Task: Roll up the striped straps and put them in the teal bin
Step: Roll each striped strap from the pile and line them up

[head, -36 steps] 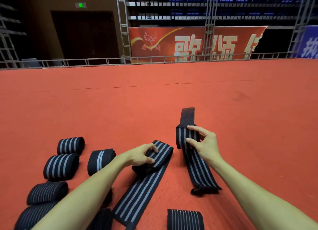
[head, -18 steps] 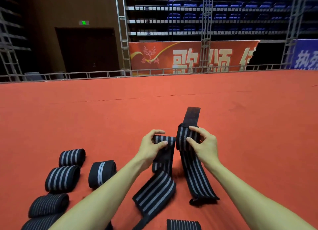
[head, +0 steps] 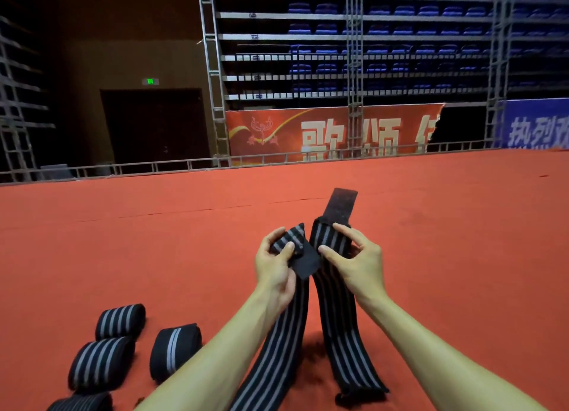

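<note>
Two striped straps are raised side by side above the red carpet (head: pixel 431 241), one in each hand. The left hand (head: pixel 275 267) pinches the upper end of the left strap (head: pixel 277 346) between thumb and curled fingers; the strap's plain black end flap folds over just beside the thumb, and the rest hangs toward the lower edge of the view. The right hand (head: pixel 360 264) pinches the upper part of the right strap (head: pixel 341 327) between thumb and forefinger, with the remaining fingers curled behind it. A plain black tab (head: pixel 342 206) stands upright above this grip, and the lower end of the right strap rests crumpled on the carpet. Four rolled straps lie on the carpet at lower left: one (head: pixel 120 320) farthest, one (head: pixel 101 363) nearer, one (head: pixel 175 349) to their right (this one shows a single pale stripe), and one (head: pixel 81 404) cut by the bottom edge. Beyond the carpet, a red banner (head: pixel 332 130) carries large pale characters reading "歌颂", followed by a cut-off character. A blue banner (head: pixel 535 127) at right reads "热烈", the rest being out of view. A green sign (head: pixel 150 81) above a dark door (head: pixel 154 124) is too small to read.
</note>
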A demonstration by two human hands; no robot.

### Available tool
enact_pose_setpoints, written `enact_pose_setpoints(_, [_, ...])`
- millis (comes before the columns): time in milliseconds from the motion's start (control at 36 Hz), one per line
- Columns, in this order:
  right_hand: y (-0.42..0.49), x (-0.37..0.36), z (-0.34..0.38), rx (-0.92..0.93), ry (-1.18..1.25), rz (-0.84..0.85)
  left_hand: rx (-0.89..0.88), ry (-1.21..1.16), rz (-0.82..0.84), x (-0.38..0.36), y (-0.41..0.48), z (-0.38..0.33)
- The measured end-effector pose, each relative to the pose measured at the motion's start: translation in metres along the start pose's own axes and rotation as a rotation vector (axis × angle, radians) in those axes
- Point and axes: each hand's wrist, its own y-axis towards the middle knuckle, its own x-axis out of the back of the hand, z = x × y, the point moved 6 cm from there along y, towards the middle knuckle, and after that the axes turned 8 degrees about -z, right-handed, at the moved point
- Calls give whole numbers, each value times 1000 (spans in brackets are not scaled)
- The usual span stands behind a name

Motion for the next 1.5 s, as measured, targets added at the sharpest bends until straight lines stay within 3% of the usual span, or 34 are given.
enact_pose_setpoints(167, [-6, 1, 3, 7, -3, 24, 46, -81, -49, 1, -5, 5])
enact_pose_setpoints(889, [-16, -8, 7, -13, 32, 64, 60, -32, 0, 8, -15, 11])
enact_pose_setpoints(1056, [-12, -4, 9, -17, 49, 66, -55, 290, 117, 13, -12, 5])
enact_pose_setpoints(1222, [-10, -2, 11, -32, 51, 111, -200, 885, 236, 20, -9, -1])
enact_pose_setpoints(1389, [-10, -5, 6, -59, 69, 149, -452, 1479, 229, 19, 0, -9])
enact_pose_setpoints(1500, [-10, -5, 7, -66, 94, 151, -551, 1648, 192, 15, 0, -15])
